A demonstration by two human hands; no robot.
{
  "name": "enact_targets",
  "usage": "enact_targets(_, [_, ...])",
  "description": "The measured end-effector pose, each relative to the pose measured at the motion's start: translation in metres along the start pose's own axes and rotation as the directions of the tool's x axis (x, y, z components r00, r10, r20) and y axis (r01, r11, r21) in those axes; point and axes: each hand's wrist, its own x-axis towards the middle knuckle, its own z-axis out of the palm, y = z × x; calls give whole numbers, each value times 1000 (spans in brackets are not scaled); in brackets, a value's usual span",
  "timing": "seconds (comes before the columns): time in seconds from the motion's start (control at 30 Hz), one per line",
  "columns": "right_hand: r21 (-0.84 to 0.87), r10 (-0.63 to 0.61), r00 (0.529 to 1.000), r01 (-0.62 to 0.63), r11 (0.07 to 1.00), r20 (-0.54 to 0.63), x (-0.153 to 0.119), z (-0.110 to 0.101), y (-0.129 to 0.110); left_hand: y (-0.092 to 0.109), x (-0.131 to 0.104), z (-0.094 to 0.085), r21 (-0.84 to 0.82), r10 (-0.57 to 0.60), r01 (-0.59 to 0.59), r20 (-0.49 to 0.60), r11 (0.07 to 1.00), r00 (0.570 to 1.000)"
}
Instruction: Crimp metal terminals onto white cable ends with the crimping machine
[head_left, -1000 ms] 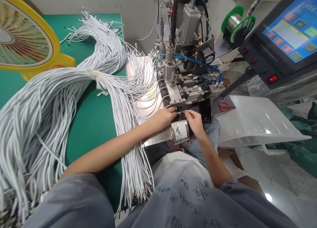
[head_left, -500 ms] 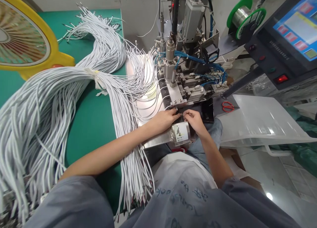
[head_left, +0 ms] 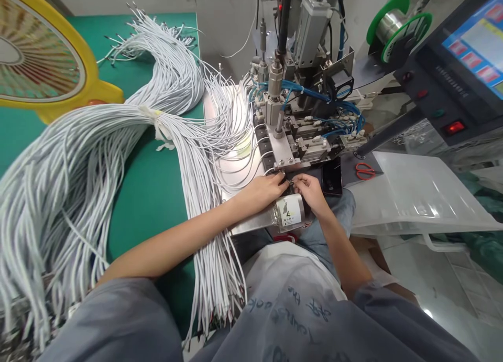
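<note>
Your right hand (head_left: 313, 192) has thumb and forefinger closed on a small piece (head_left: 291, 183), too tiny to make out, just in front of the machine (head_left: 281, 144). Your left hand (head_left: 265, 191) is beside it, fingers curled at the machine's front edge; you can't tell whether they grip anything. The white cables (head_left: 196, 178) lie left of your hands, long, slim and smooth, gathered by a pale tie (head_left: 157, 122), some with dark tips. Just below your fingers sits a shiny labelled container (head_left: 290, 211).
</note>
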Motion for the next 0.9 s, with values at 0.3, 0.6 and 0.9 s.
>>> enact_targets(0.3, [-14,16,999,-17,1000,-43,1,4,0,1,0,0,-14,4,-4,7,1000,1000])
enact_targets(0.6, [-50,-47,991,53,997,127,4,3,11,7,-5,-12,61,-21,19,34,998,999])
enact_targets(0.9, [-318,-305,928,228,920,-215,-7,-12,-2,10,-9,-24,-6,-187,190,132,982,973])
